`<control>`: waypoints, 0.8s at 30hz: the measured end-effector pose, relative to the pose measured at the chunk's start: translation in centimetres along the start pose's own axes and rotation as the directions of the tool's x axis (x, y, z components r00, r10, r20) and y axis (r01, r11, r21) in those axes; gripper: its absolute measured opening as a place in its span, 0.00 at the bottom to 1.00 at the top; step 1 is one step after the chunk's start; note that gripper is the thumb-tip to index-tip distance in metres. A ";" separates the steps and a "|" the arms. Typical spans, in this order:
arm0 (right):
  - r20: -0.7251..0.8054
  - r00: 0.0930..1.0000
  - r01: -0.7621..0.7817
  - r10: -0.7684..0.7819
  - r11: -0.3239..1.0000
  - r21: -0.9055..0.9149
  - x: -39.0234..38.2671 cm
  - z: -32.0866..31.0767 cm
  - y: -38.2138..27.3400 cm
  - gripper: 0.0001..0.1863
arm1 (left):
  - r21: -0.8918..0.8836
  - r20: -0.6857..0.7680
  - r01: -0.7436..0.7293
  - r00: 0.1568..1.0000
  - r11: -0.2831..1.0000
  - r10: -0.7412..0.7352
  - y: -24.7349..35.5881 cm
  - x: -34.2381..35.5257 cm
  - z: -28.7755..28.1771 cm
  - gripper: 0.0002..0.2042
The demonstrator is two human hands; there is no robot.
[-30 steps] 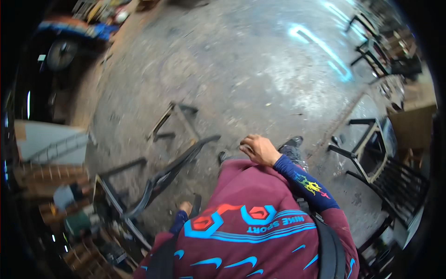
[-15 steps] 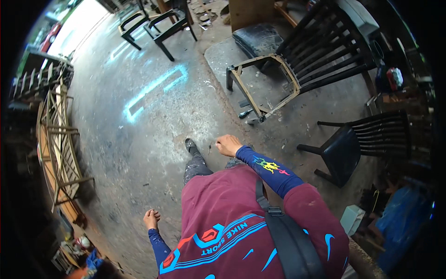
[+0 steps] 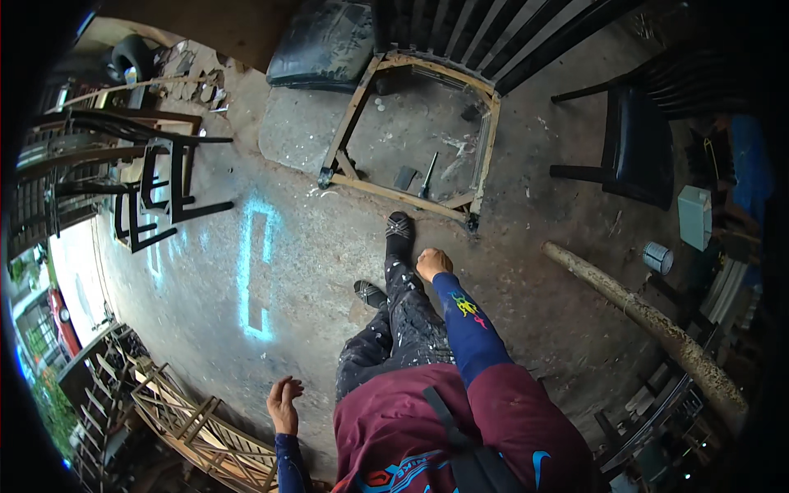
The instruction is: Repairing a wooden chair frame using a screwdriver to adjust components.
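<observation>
My right hand (image 3: 434,263) is curled closed beside my forward sandalled foot; what it holds, if anything, is hidden. My left hand (image 3: 284,403) hangs low at my left side, fingers slightly bent and apart, holding nothing. Just ahead of my foot lies a black slat-backed chair with a bare wooden seat frame (image 3: 394,197). A thin dark tool (image 3: 428,174) and a small dark piece (image 3: 405,177) lie on the floor inside that frame. A worn black seat cushion (image 3: 320,45) is beside it.
A black chair (image 3: 637,148) stands right, near a white can (image 3: 657,258). A long mottled post (image 3: 637,320) lies lower right. Several dark chairs (image 3: 173,177) are left, by a bright doorway (image 3: 78,271). Wooden lattice furniture (image 3: 205,419) is lower left. Light blue paint (image 3: 246,279) marks the floor.
I have turned right and stepped toward the frameless-seated chair, which now sits straight ahead. The painted mark and doorway have shifted left in view. Both hands still hang near my body.
</observation>
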State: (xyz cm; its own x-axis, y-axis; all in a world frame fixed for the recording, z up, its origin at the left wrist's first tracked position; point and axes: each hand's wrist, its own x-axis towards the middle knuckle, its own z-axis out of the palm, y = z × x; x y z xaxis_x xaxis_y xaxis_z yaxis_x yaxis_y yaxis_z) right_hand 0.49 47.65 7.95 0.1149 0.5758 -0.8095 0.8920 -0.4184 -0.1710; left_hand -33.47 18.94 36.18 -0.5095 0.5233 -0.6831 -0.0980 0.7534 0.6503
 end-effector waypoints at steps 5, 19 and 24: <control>-0.036 0.998 -0.042 0.043 0.999 0.018 12.7 6.4 -0.5 0.17 | 0.282 -0.085 0.188 0.982 0.941 -0.170 -0.5 4.4 0.1 0.12; -0.422 0.886 -0.091 0.192 0.965 0.248 30.2 17.6 0.6 0.21 | 0.594 -0.002 0.398 0.870 0.699 -0.494 -0.1 16.2 -3.8 0.13; -0.174 0.976 -0.020 0.129 0.853 0.522 8.7 15.8 3.0 0.22 | 0.607 0.317 -0.087 0.938 0.790 -0.140 6.2 21.5 5.7 0.16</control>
State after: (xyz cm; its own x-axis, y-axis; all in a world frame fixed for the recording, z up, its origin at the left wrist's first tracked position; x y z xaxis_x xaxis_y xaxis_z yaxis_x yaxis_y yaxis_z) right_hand -2.73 40.33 -8.49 0.3038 0.6303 -0.7144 0.5305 -0.7348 -0.4226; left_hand -40.14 37.17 23.60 -0.1931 0.5118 -0.8371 0.4860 0.7911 0.3715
